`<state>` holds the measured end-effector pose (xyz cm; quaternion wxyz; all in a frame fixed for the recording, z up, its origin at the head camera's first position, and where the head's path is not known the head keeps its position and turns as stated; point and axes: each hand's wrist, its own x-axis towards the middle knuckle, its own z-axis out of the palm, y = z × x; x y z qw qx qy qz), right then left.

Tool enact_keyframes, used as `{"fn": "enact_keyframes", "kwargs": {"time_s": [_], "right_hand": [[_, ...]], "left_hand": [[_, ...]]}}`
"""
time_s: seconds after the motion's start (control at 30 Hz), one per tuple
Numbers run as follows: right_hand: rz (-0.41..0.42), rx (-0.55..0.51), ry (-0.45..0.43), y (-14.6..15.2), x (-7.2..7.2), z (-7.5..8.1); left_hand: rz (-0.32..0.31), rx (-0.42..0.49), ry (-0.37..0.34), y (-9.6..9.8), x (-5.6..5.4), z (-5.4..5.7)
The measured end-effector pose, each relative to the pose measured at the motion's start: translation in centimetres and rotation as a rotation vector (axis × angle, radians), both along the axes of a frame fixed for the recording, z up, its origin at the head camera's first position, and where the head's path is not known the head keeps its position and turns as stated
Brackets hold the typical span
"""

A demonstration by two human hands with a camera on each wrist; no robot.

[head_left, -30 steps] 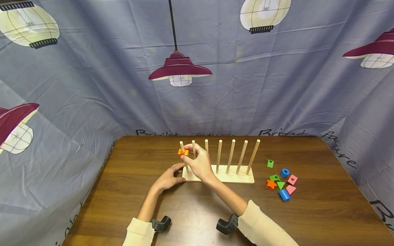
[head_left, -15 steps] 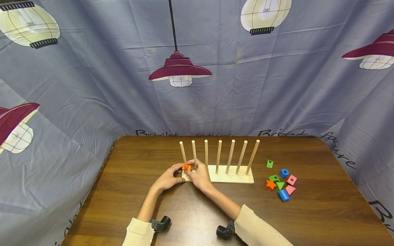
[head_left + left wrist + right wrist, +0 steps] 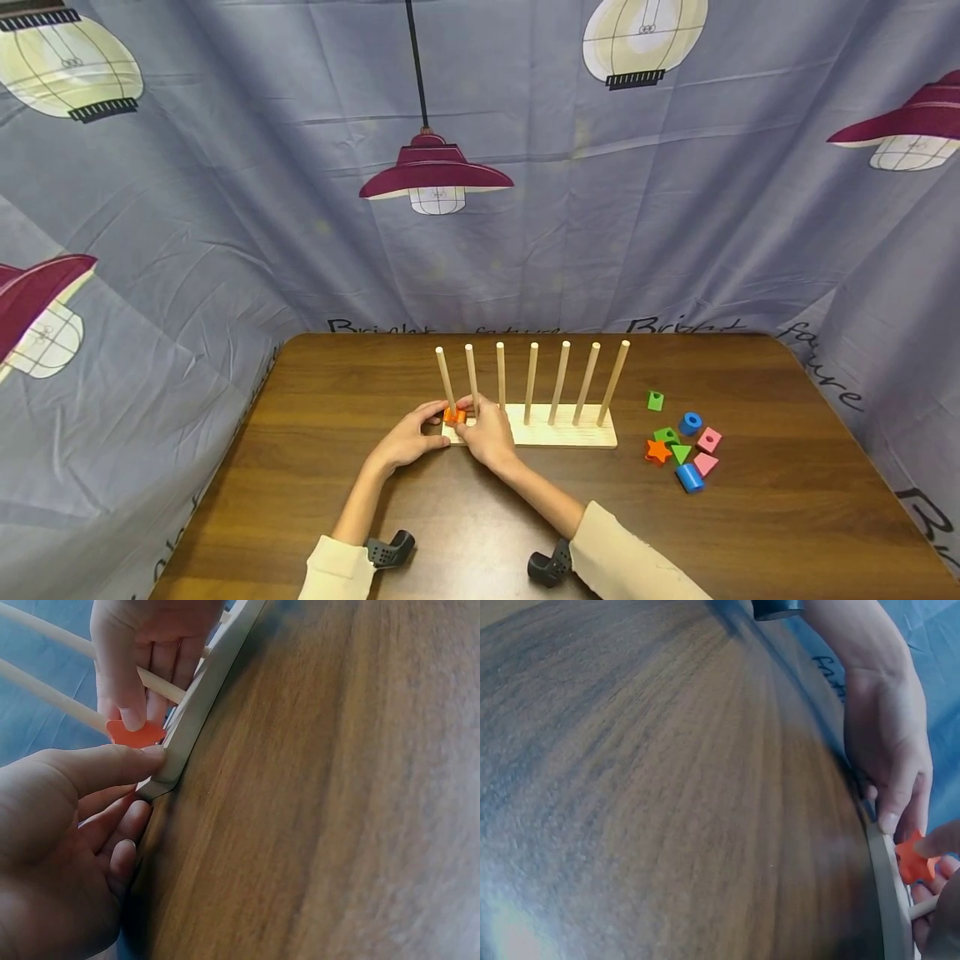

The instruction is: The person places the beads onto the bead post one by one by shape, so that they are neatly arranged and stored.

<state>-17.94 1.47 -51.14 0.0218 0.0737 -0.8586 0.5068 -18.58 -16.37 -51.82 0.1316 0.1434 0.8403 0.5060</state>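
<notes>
A pale wooden peg board (image 3: 562, 433) with a row of several upright pegs stands on the table. Down at the base of its leftmost peg (image 3: 444, 375) sits an orange star-shaped bead (image 3: 451, 416), threaded on that peg. My right hand (image 3: 489, 433) pinches the bead, with its thumb (image 3: 131, 705) on the upper face in the left wrist view. Gripping the board's left end is my left hand (image 3: 405, 437), thumb at the front edge and fingers round behind. The star's points show clearly in the right wrist view, where the bead (image 3: 915, 860) lies beside the left thumb.
To the right of the board lie loose beads: a second orange star (image 3: 657, 452), a blue ring (image 3: 690, 423), a blue cylinder (image 3: 690, 477), a pink square (image 3: 708, 440), a pink piece (image 3: 705, 463) and several green ones (image 3: 656, 401). A printed curtain (image 3: 480, 267) hangs behind the table.
My right hand has brought the orange star bead down the leftmost peg, from near its top to the board. The left hand has stayed at the board's left end.
</notes>
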Motion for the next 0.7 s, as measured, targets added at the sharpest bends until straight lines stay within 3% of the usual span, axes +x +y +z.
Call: {"fn": "enact_keyframes", "kwargs": {"time_s": [0.23,0.43,0.53,0.7], "right_hand": [[0.165,0.013,-0.11,2.7,1.2,1.9],[0.254,-0.062,-0.093,7.9,2.7,2.8],[0.234,-0.089,-0.049,11.3,3.3,3.2],[0.07,-0.064,0.042,17.2,4.9,3.5]], "left_hand": [[0.016,-0.005,-0.026,0.0,0.0,0.1],[0.028,0.022,-0.046,0.1,0.1,0.2],[0.022,0.023,-0.041,0.1,0.1,0.2],[0.019,0.017,-0.029,0.1,0.1,0.0]]}}
